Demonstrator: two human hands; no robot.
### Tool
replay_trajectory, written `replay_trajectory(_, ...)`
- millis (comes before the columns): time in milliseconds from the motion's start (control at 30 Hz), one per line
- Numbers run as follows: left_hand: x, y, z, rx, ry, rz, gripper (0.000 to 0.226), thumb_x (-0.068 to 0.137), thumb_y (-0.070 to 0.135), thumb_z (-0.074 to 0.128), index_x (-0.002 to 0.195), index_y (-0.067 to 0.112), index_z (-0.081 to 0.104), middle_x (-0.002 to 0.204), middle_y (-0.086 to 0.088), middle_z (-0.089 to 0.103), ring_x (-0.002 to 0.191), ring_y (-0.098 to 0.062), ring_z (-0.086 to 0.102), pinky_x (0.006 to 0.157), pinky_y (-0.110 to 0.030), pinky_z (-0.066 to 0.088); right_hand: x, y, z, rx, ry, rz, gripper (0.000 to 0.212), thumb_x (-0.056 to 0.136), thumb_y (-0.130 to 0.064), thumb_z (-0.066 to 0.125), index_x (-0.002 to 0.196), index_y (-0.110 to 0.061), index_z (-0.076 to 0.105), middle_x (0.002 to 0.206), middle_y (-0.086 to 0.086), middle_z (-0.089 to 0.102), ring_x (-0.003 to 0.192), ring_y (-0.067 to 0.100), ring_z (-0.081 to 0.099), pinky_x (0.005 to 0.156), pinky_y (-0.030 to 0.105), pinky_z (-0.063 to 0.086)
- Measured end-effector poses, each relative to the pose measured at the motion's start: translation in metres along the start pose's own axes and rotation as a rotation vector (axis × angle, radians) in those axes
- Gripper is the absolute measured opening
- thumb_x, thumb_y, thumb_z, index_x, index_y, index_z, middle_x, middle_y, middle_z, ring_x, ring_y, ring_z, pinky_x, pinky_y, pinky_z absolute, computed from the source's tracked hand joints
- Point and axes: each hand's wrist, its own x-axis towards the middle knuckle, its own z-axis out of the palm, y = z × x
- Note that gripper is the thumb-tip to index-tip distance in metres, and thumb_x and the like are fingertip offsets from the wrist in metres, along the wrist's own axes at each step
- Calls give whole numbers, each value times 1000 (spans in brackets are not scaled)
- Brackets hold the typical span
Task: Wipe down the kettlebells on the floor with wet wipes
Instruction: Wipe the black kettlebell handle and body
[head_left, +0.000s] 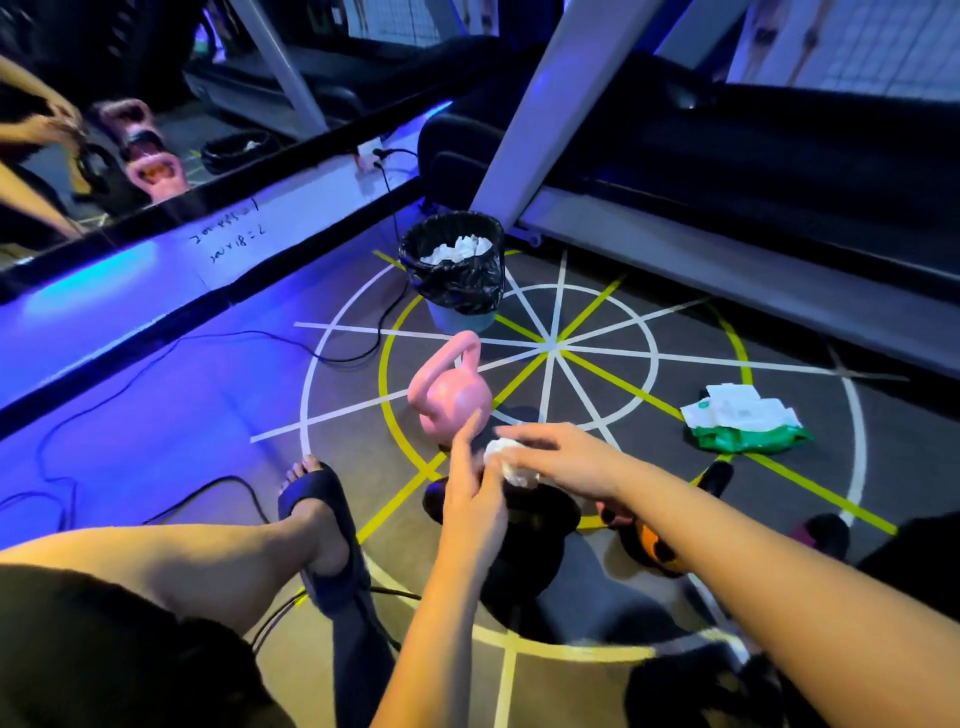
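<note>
Both forearms reach forward over the floor and meet at the middle of the taped circle. The left hand (470, 499) stands on edge with its fingers nearly straight and pointing away from the body. Its index tip lies in front of the base of the pink kettlebell (452, 397) and nothing is clasped in it. The right hand (563, 460) comes across from the right, palm down, fingers stretched toward the left hand. It holds one crumpled white wipe (506, 462) bunched under its fingers and thumb, just above the black kettlebell (535, 525).

Three kettlebells are plain to see: the pink one upright beyond the hands, the black one beneath them, and an orange-and-black kettlebell (655, 552) partly hidden behind the right forearm. A dark rounded shape (827, 535) further right may be a fourth, but it is too dim to say.

One green-and-white pack of wet wipes (744, 422) lies on the floor to the right, well apart from the hands. One bin (457, 283) with a black liner stands beyond the pink kettlebell and has white wipes inside. One bare foot in a dark slipper (324, 525) rests to the left of the hands
</note>
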Motion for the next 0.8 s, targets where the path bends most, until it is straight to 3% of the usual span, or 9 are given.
replay_trajectory(67,6,14,3,-128,-78,-47,43,96,24,56,138,32,48,122,-15,69,98,-25,70,86,-39,58,-2,-6,-6,60,49,-47,32,90,-36,71,121,-29,71,105,-9,75,100,7,68,101,36,52)
replay_trajectory(167,13,33,2,-315,-37,-211,24,107,18,45,130,22,47,109,-24,71,70,-32,71,60,-35,59,-4,-9,-14,61,219,-40,15,91,-29,71,104,-26,78,94,-6,77,95,12,71,91,31,55)
replay_trajectory(300,25,8,-4,-178,303,-215,16,103,15,46,118,20,51,85,-10,72,53,-20,61,50,-27,49,0,5,-21,-90,502,156,12,90,-28,64,92,-24,75,91,-3,75,87,18,71,81,35,59)
replay_trajectory(367,24,-16,-8,-212,490,-277,26,95,18,53,121,17,53,87,-3,65,63,-21,61,65,-36,53,1,16,-22,-187,505,245,12,94,-26,56,92,-23,67,95,2,73,88,24,69,78,34,56)
replay_trajectory(467,22,-41,-11,-51,668,-390,42,92,22,61,132,14,52,124,-13,58,109,-32,58,104,-43,43,5,26,-17,-307,461,326,13,97,-30,50,99,-23,60,100,3,64,90,26,61,72,31,45)
replay_trajectory(533,23,-45,-7,2,664,-446,52,95,27,64,141,9,47,142,-19,45,130,-34,44,108,-39,33,10,26,-11,-302,478,325,17,96,-32,52,102,-20,63,98,3,67,91,26,60,71,31,44)
replay_trajectory(667,38,-48,5,98,506,-521,94,89,63,61,155,6,26,160,-19,24,147,-37,21,117,-48,24,23,24,-2,-97,504,337,13,88,-27,52,91,-21,63,79,-2,75,85,21,69,74,33,55)
replay_trajectory(733,45,-49,12,25,477,-561,112,87,68,60,159,3,5,167,-17,4,153,-32,9,121,-46,15,30,26,3,-91,435,353,13,89,-29,53,90,-22,63,89,0,74,91,24,69,77,34,54)
replay_trajectory(800,50,-48,21,-97,483,-604,122,86,68,60,157,0,-14,166,-21,-12,155,-28,-2,123,-41,7,34,33,9,-239,288,371,18,93,-37,53,90,-24,66,99,2,69,96,26,64,75,29,46)
